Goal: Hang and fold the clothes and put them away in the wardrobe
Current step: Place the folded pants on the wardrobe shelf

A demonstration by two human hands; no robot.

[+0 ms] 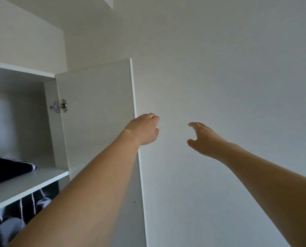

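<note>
The white wardrobe (24,184) stands open at the left, its door (97,113) swung out toward me. My left hand (143,129) reaches across the door's free edge, with fingers and thumb curled round that edge. My right hand (203,138) hovers in the air to the right, before the bare wall, fingers spread and loosely bent, holding nothing. A folded dark garment with white trim (8,169) lies on the wardrobe shelf. Below the shelf, dark and grey clothes (15,220) hang or lie, partly hidden by my left forearm.
A metal hinge (59,106) joins the door to the wardrobe side. A closed upper cabinet (24,38) sits above the open compartment. The plain white wall (228,68) fills the right of the view.
</note>
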